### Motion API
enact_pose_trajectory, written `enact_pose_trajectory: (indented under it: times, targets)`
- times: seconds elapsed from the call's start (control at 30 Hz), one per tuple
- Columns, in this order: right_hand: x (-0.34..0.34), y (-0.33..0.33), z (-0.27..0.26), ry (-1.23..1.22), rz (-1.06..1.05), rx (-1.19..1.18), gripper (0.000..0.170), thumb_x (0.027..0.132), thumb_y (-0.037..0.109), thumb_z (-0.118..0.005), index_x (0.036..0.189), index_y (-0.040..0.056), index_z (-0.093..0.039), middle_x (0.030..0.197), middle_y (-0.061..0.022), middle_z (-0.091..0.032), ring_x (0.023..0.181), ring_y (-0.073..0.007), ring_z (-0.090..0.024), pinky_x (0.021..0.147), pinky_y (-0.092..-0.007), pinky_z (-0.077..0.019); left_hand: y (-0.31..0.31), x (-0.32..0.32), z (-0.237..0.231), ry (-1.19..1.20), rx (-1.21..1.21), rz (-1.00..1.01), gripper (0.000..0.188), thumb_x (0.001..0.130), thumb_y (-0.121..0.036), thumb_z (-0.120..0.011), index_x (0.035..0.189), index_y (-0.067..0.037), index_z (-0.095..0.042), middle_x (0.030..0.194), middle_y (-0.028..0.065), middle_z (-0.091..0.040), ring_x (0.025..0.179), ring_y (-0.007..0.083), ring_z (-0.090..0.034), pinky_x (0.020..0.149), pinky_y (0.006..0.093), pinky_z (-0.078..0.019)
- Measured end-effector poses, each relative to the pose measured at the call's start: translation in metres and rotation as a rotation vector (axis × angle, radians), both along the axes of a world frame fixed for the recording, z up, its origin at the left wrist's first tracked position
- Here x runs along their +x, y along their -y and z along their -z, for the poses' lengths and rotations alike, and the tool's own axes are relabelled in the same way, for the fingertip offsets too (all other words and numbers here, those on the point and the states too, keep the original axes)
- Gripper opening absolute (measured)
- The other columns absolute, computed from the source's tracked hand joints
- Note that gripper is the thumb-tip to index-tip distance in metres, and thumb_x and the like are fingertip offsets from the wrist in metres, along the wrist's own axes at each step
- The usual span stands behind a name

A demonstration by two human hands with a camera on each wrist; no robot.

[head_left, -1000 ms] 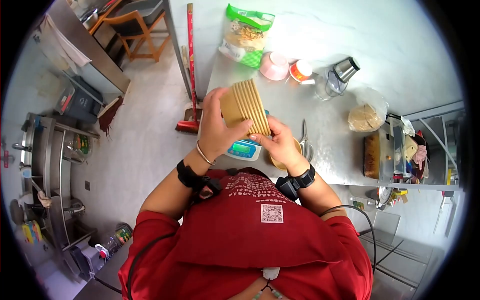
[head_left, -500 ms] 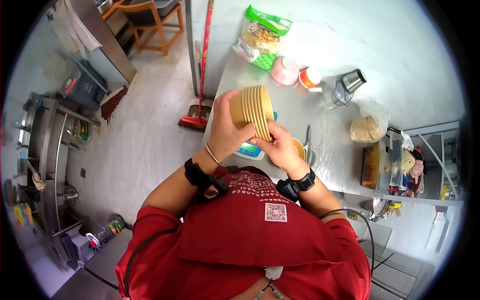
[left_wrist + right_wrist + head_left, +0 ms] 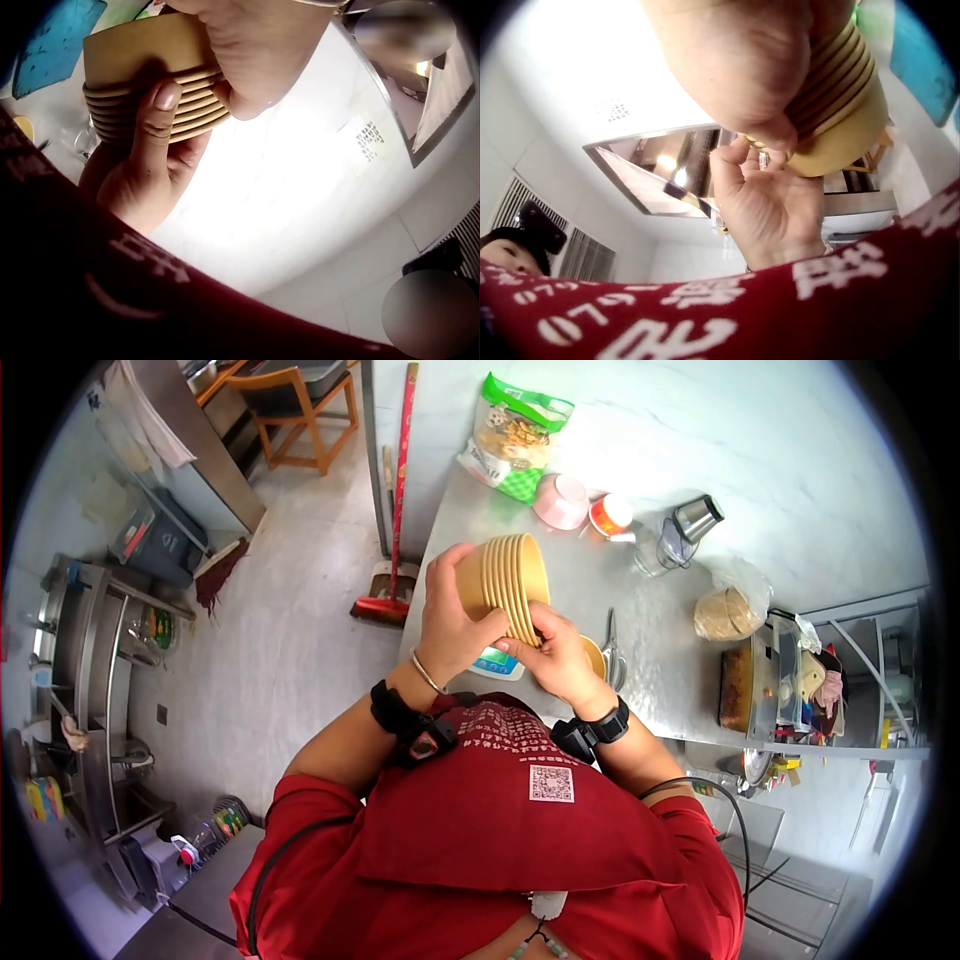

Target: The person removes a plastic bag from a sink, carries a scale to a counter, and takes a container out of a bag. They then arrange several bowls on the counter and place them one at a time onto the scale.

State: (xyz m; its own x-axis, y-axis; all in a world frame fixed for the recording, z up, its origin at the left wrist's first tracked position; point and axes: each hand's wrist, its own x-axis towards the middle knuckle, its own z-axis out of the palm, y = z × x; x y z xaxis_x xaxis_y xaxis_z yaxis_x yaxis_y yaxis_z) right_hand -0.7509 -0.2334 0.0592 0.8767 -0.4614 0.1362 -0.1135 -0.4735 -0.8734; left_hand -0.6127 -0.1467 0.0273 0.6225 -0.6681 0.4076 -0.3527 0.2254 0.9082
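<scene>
A nested stack of several tan bowls [image 3: 507,582] is held tilted above the metal counter, rims turned to the right in the head view. My left hand [image 3: 452,622] grips the stack's left side, thumb near the lower rims. On the right side my right hand [image 3: 562,660] holds the rims between thumb and fingers. The left wrist view shows the right thumb lying across the rims of the stack [image 3: 150,52]. Beneath the hands sits a blue and white scale [image 3: 497,663], partly hidden. Another tan bowl [image 3: 594,656] is mostly covered by my right hand.
Scissors [image 3: 613,655] lie right of the hands on the counter [image 3: 660,650]. Along the wall stand a green bag [image 3: 520,440], a pink bowl [image 3: 561,502], an orange-and-white cup [image 3: 610,515] and a chopper [image 3: 690,525]. A plastic-wrapped item [image 3: 728,612] and metal container [image 3: 748,685] are at right.
Since a second ago, the stack has turned so its open side shows more at the right. Both hands keep hold of it, and the head view has shifted slightly.
</scene>
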Motion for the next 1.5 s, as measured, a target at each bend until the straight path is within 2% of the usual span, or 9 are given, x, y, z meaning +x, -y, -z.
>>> enact_pose_trajectory:
  times: [0.53, 1.23, 1.3, 1.43, 1.5]
  targets:
    - [-0.016, 0.013, 0.009, -0.006, 0.065, -0.023, 0.027, 0.072, 0.011, -0.071, 0.094, 0.0034, -0.057, 0.079, -0.0098, -0.055, 0.072, -0.0215, -0.056, 0.064, -0.0309, -0.0439, 0.017, -0.014, 0.007, -0.006, 0.054, 0.065, 0.060, 0.066, -0.003, -0.059, 0.120, 0.001, -0.034, 0.111, 0.0121, -0.044, 0.103, 0.0194, -0.046, 0.089, 0.0333, -0.0388]
    - [-0.019, 0.028, 0.014, 0.007, 0.041, -0.037, 0.025, 0.071, 0.010, -0.070, 0.092, 0.0038, -0.058, 0.080, -0.0093, -0.056, 0.073, -0.0235, -0.056, 0.065, -0.0316, -0.0441, 0.032, -0.021, 0.004, 0.085, 0.067, -0.013, 0.059, 0.063, -0.004, -0.058, 0.118, 0.001, -0.037, 0.112, 0.0131, -0.041, 0.105, 0.0231, -0.044, 0.093, 0.0346, -0.0353]
    - [-0.018, 0.028, 0.013, 0.003, 0.045, -0.034, 0.025, 0.071, 0.010, -0.070, 0.092, 0.0038, -0.058, 0.080, -0.0092, -0.056, 0.074, -0.0233, -0.056, 0.066, -0.0314, -0.0441, 0.034, -0.021, 0.008, 0.013, 0.038, 0.011, 0.060, 0.060, -0.009, -0.060, 0.116, -0.002, -0.037, 0.111, 0.0173, -0.041, 0.106, 0.0324, -0.041, 0.093, 0.0401, -0.0339]
    - [-0.020, 0.029, 0.016, -0.010, 0.088, -0.056, 0.023, 0.072, 0.010, -0.069, 0.090, 0.0028, -0.056, 0.079, -0.0112, -0.055, 0.072, -0.0260, -0.054, 0.064, -0.0328, -0.0435, 0.035, -0.021, 0.010, 0.062, 0.048, 0.024, 0.062, 0.061, -0.006, -0.061, 0.118, -0.003, -0.037, 0.113, 0.0152, -0.040, 0.107, 0.0291, -0.041, 0.090, 0.0383, -0.0386]
    - [-0.024, 0.038, 0.023, -0.011, 0.142, -0.094, 0.022, 0.072, 0.010, -0.069, 0.088, 0.0023, -0.056, 0.078, -0.0122, -0.054, 0.071, -0.0271, -0.054, 0.063, -0.0335, -0.0432, 0.036, -0.025, 0.014, -0.262, 0.014, 0.152, 0.063, 0.064, -0.001, -0.062, 0.121, -0.005, -0.035, 0.116, 0.0128, -0.038, 0.109, 0.0248, -0.042, 0.086, 0.0359, -0.0441]
